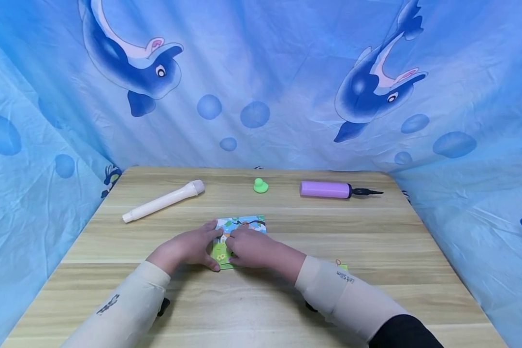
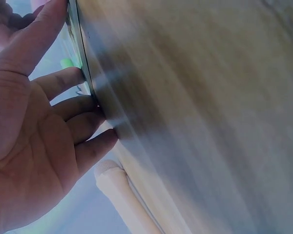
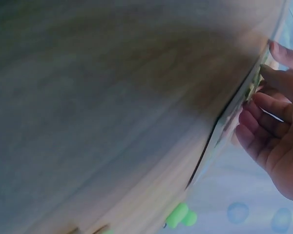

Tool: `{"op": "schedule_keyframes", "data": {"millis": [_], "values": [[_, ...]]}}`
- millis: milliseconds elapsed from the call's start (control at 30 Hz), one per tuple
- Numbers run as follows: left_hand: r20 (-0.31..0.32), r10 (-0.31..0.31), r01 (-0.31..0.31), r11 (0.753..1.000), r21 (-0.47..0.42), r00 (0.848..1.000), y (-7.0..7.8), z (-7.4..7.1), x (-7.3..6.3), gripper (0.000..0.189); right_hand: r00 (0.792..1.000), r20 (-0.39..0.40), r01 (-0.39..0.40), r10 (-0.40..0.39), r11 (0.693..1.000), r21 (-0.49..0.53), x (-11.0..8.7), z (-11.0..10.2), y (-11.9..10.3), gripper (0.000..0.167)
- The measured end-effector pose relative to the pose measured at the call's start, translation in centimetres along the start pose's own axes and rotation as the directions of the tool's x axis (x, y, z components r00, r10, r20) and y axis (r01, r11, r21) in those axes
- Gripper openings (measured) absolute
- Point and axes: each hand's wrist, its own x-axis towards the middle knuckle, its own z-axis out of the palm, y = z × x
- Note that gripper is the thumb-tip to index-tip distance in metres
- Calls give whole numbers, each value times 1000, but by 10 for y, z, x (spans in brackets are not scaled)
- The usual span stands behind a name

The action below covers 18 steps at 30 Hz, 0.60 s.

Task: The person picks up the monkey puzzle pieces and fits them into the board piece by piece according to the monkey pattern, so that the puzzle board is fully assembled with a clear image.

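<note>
A flat, square picture board (image 1: 219, 247) with a colourful green and blue cartoon print lies on the table. My left hand (image 1: 195, 245) touches its left side, the thumb at the near left corner and the fingertips further up the edge. In the left wrist view the fingers (image 2: 95, 146) are spread and only slightly bent. Over the board's right half is my right hand (image 1: 252, 246), its fingers bent down to the printed face. The right wrist view shows these fingers (image 3: 251, 134) close to the board; whether anything is between the fingertips is hidden.
A white toy microphone (image 1: 163, 202) lies at the back left. A green rubber duck (image 1: 260, 186) stands at the back middle, and a purple hand pump (image 1: 326, 189) lies at the back right. Beside the right forearm, a small green item (image 1: 342, 266) is partly hidden by the sleeve.
</note>
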Motion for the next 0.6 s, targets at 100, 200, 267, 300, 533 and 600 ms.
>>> {"op": "schedule_keyframes", "data": {"millis": [100,200,267,300,533,600], "values": [[-5,7,-7,1000,-4,1000,0,0,0,106,999,-27,23,-24,999,-37,2,4,-3,21],[-14,12,-12,1000,-5,1000,0,0,0,104,998,-38,46,-48,997,-68,1,6,-5,24],[-17,11,-10,1000,5,1000,0,0,0,99,998,-35,58,-61,995,-82,0,6,-5,28],[-19,8,-7,1000,12,1000,0,0,0,95,997,-36,64,-67,994,-86,-1,6,-5,29],[-29,6,-4,998,63,1000,-2,3,1,77,995,-10,100,-101,991,-93,-8,7,-4,33],[-29,5,-3,998,67,1000,-1,4,1,76,994,18,107,-106,988,-109,-10,5,-4,38]]}}
